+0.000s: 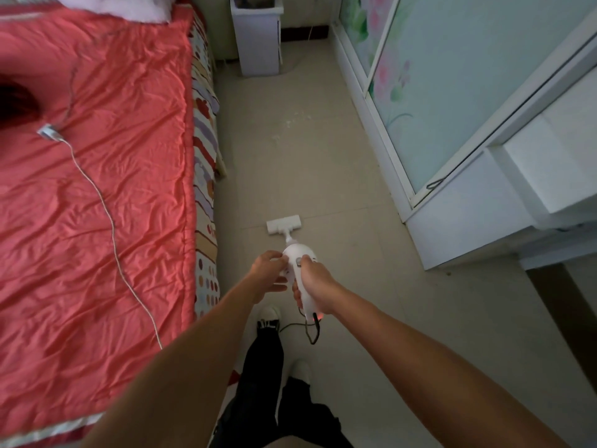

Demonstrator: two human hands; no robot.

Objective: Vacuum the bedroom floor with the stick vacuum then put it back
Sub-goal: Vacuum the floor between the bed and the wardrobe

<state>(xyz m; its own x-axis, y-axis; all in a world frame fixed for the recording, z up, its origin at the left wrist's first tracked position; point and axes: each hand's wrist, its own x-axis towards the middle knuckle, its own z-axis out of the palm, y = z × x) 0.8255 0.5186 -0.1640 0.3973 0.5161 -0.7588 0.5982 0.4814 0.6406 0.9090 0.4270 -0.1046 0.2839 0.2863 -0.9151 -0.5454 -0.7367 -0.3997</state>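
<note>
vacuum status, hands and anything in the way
Right hand gripping stick vacuum handle; left hand fingers on its body. Floor head flat on tiles. White debris ahead; black cord trailing near feet.

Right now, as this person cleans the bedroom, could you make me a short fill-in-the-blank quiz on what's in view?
1. The right hand grips the handle of the white ____.
2. The floor head rests on the tiled ____.
3. The bed cover is coloured ____.
4. A white cable lies across the ____.

Missing words: vacuum; floor; red; bed
</note>
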